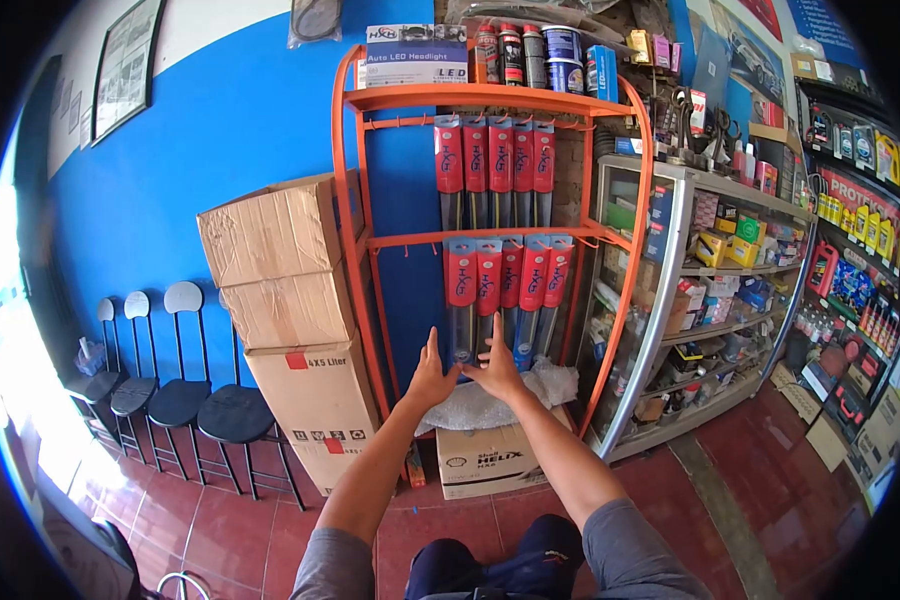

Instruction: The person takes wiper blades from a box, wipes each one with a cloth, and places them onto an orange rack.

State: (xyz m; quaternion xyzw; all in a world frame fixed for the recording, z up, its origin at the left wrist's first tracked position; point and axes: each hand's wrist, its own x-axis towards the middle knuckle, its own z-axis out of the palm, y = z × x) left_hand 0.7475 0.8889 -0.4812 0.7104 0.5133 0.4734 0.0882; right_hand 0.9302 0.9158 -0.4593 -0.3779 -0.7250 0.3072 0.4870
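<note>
Both of my hands reach out in front of the lower row of long, narrow packs, which look like wiper blades, with red tops (488, 278). My left hand (434, 372) has its fingers stretched upward, left of the packs' lower ends. My right hand (496, 370) is raised just beside it, fingers spread, overlapping the packs in this view. The two thumbs come close together between the palms. Neither hand holds anything. The packs hang from an orange metal rack (490, 238), and a second row of the same packs (495, 155) hangs above.
Bubble wrap (550, 385) lies on a Shell Helix carton (485, 465) under the rack. Stacked cardboard boxes (285, 310) stand at left, beside black stools (240, 412). At right is a glass display cabinet (660, 330). Cans and an LED headlight box (415, 55) sit on top.
</note>
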